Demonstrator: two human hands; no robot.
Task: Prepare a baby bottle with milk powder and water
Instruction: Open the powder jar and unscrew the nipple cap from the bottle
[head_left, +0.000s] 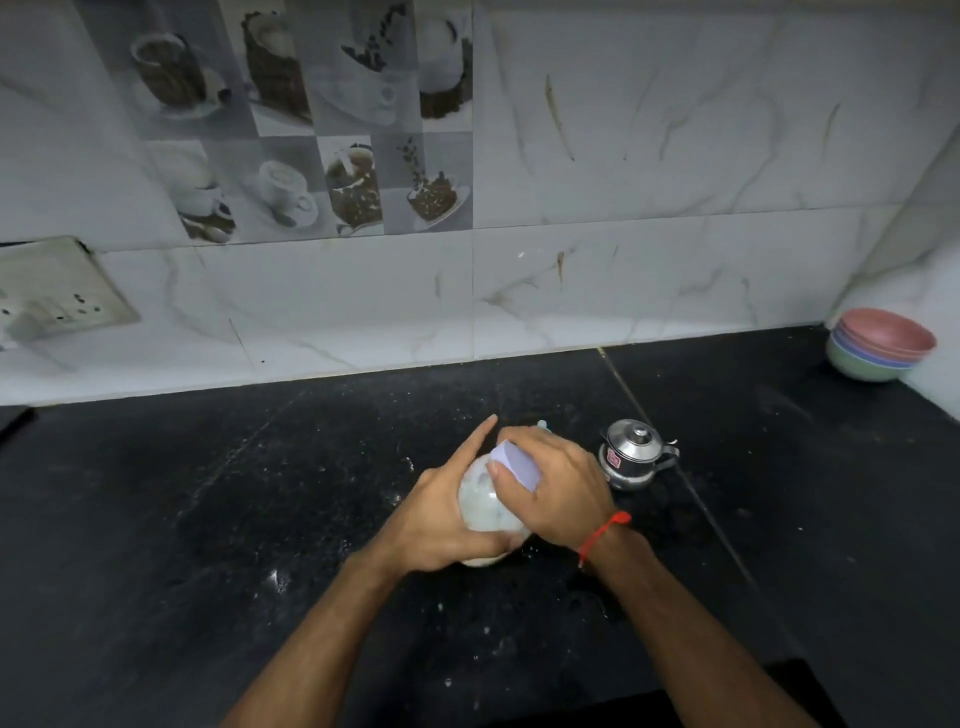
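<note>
A clear baby bottle (480, 506) with milky white contents is held over the middle of the black counter (208, 519). My left hand (441, 519) wraps around its body from the left, forefinger stretched out. My right hand (556, 488) grips the pale lilac cap (517, 460) at the bottle's top, covering most of it. The bottle leans away from me, and its base shows below my left palm. A red thread is tied round my right wrist.
A small lidded steel pot (634, 454) stands just right of my hands. A stack of pastel bowls (878, 345) sits in the far right corner. A switch plate (52, 291) is on the tiled wall at left. White specks dot the counter.
</note>
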